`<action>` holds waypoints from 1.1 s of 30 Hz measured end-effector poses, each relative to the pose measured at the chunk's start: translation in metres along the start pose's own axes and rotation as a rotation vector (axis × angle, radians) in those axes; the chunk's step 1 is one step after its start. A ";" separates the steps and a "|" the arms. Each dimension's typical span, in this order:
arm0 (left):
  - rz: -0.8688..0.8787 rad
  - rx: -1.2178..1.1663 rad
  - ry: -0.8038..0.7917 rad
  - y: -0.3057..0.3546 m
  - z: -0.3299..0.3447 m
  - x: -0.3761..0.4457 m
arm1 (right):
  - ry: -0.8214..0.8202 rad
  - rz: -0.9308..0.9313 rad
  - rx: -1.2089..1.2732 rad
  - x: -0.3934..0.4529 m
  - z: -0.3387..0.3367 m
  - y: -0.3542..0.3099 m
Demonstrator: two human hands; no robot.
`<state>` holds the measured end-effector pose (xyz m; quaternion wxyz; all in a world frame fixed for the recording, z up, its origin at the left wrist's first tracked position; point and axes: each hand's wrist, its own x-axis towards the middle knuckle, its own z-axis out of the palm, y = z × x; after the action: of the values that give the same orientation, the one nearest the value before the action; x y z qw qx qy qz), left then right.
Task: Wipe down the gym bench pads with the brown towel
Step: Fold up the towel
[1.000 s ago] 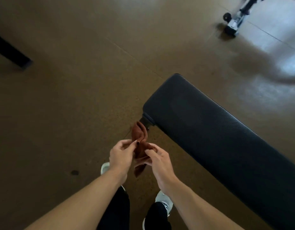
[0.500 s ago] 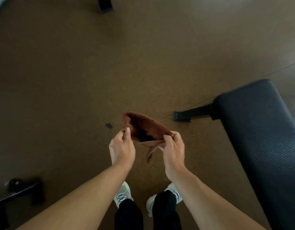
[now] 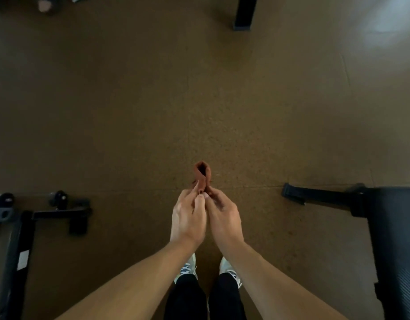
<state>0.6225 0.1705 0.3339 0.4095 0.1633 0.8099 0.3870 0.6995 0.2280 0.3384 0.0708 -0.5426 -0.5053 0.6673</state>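
Observation:
The brown towel [image 3: 202, 175] is folded into a narrow loop that sticks up from between my two hands, held above the floor in front of my feet. My left hand [image 3: 187, 218] and my right hand [image 3: 223, 217] are pressed close together, and each pinches the towel's lower end with thumb and fingertips. The black padded gym bench [image 3: 395, 245] lies at the right edge, well away from the towel, with most of its pad out of frame.
The bench's black foot bar [image 3: 314, 196] juts left across the brown floor. Another black equipment frame with small wheels [image 3: 58, 213] stands at the lower left. A black post [image 3: 244, 12] rises at the top. My shoes [image 3: 186, 267] are below my hands.
The view swung left, so the bench slid to the right edge and the left frame came into sight. My hands came together and folded the spread towel into a narrow loop.

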 end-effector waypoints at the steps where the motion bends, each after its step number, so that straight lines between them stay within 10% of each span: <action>1: -0.009 -0.039 -0.012 -0.003 -0.007 -0.001 | -0.041 -0.016 -0.023 -0.001 0.006 0.003; 10: -0.209 -0.392 0.011 -0.048 -0.051 -0.027 | -0.127 -0.029 -0.240 0.001 0.046 0.003; 14: -0.395 -0.254 0.311 -0.057 -0.083 -0.031 | -0.419 -0.159 -0.509 0.003 0.053 -0.010; 17: -0.532 -0.311 0.174 -0.072 -0.123 -0.026 | -0.612 -0.205 -0.597 0.009 0.052 -0.026; 21: -0.464 -0.282 -0.055 -0.089 -0.161 -0.029 | -0.703 -0.240 -0.604 0.021 0.060 -0.044; 33: -0.379 -0.545 0.180 -0.118 -0.189 -0.073 | -0.760 -0.063 -0.377 0.025 0.127 -0.023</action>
<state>0.5241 -0.0418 0.3522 0.4296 -0.1403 0.7255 0.5190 0.5780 0.1799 0.3270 -0.2007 -0.2460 -0.6250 0.7131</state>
